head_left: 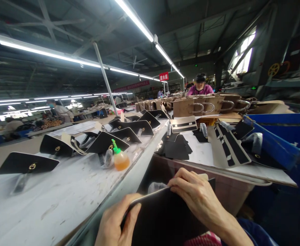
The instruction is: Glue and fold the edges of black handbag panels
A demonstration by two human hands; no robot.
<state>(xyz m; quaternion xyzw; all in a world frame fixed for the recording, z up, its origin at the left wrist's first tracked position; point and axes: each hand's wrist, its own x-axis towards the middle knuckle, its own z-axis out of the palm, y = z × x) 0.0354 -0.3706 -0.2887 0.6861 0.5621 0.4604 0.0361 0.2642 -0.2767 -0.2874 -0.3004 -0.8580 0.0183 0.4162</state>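
Note:
A black panel with a pale edge (162,217) is held up close in front of me, below the table's edge. My left hand (120,218) grips its left corner, thumb on the near face and fingers behind. Along the top edge, the fingers of my right hand (194,189) pinch the rim. Clear plastic wrapping (156,187) shows behind the panel; whatever it covers is hidden. On the white table to the left lie several black panels (28,163) with gold-coloured metal fittings. Nearest to my hands there stands a squeeze bottle (121,159) of amber liquid with a green nozzle.
At right, a board (201,160) carries black pieces and beige panels with black strips (229,147). Beneath it is a pinkish bin (232,191); blue crates (275,128) stand at far right. Brown bag-shaped pieces with handles (183,107) line the back, before a person in purple (201,89).

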